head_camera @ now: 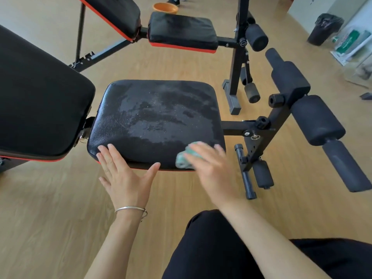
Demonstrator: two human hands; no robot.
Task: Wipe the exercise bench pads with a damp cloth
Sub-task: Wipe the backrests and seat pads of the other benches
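Note:
A black seat pad [157, 117] with a red lower edge fills the middle of the head view, its top streaked with wet patches. My left hand [124, 176] lies flat with straight fingers on the pad's near left edge. My right hand [213, 170], blurred by motion, presses a green-and-white cloth [184, 159] against the pad's near right edge with straight fingers. A large black back pad [38, 109] stands to the left of the seat.
A second bench stands behind, with a wet seat pad [181, 29] and a tilted back pad [112, 15]. Black foam rollers [318, 119] stick out at the right. An orange bowl [165, 7] and a black bin [324, 29] sit on the wooden floor.

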